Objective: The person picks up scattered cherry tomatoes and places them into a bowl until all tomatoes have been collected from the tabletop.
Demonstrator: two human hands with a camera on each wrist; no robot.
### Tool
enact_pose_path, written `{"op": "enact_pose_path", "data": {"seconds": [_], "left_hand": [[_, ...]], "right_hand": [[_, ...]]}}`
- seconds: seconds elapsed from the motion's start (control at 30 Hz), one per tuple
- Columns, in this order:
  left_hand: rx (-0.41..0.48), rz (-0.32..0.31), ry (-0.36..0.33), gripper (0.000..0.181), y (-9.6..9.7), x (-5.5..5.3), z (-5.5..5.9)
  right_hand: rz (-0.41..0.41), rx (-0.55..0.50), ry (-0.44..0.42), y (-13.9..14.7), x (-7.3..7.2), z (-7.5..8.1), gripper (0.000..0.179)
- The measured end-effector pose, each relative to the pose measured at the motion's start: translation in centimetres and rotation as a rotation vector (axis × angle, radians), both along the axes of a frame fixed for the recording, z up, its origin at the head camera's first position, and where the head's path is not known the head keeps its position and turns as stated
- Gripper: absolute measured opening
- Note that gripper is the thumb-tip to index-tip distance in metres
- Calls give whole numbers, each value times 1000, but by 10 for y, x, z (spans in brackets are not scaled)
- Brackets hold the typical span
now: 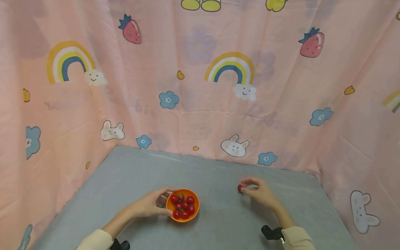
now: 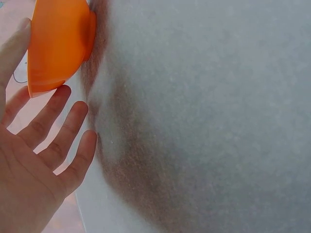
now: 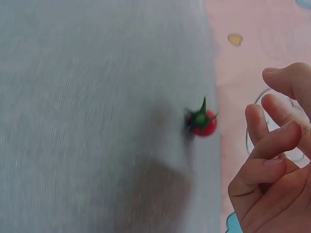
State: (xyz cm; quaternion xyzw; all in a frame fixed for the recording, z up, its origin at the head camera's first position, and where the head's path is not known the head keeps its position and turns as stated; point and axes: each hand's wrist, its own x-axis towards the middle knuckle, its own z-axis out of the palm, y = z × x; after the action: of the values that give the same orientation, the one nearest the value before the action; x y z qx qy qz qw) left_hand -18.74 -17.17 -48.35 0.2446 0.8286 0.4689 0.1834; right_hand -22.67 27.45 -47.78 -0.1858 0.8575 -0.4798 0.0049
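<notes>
An orange bowl [image 1: 183, 221] stands on the grey table with several red cherry tomatoes [image 1: 184, 214] in it. My left hand [image 1: 153, 204] is at the bowl's left side, thumb and forefinger spread along its rim. In the left wrist view the thumb touches the bowl [image 2: 58, 43], and the other fingers extend loosely below it. To the right, a single cherry tomato [image 1: 239, 188] lies by the fingertips of my right hand [image 1: 260, 192]. The right wrist view shows that tomato [image 3: 204, 124] with its green calyx, apart from the loosely bent fingers.
A pink printed curtain [image 1: 200, 121] hangs behind and along both sides of the grey table [image 1: 212, 225]. Black straps with mounts [image 1: 271, 232] sit at the wrists, next to the cream sleeves [image 1: 298, 238].
</notes>
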Motion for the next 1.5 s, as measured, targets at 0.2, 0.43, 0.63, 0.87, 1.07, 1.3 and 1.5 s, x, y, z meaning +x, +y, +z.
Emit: {"op": "enact_pose_path", "data": {"seconds": [0.2, 0.43, 0.63, 0.87, 1.07, 1.3, 1.5], "left_hand": [[-5, -8, 6, 70, -1, -1, -1], [-3, -8, 15, 70, -1, -1, -2], [-7, -6, 19, 69, -1, -1, -2], [-1, -5, 17, 69, -1, 0, -1], [4, -4, 9, 68, -1, 1, -1], [9, -3, 2, 68, -1, 1, -1], [10, -6, 2, 68, -1, 1, -3]], "right_hand": [[-39, 16, 10, 12, -2, -5, 31], [-43, 70, 0, 15, -5, -12, 49], [-31, 87, 8, 9, -10, -16, 58], [-1, 82, 38, 5, -16, -24, 49], [2, 90, 31, 3, -18, -24, 39], [-22, 108, 20, -2, -19, -24, 27], [-66, 142, -41, -7, -21, -25, 25]]}}
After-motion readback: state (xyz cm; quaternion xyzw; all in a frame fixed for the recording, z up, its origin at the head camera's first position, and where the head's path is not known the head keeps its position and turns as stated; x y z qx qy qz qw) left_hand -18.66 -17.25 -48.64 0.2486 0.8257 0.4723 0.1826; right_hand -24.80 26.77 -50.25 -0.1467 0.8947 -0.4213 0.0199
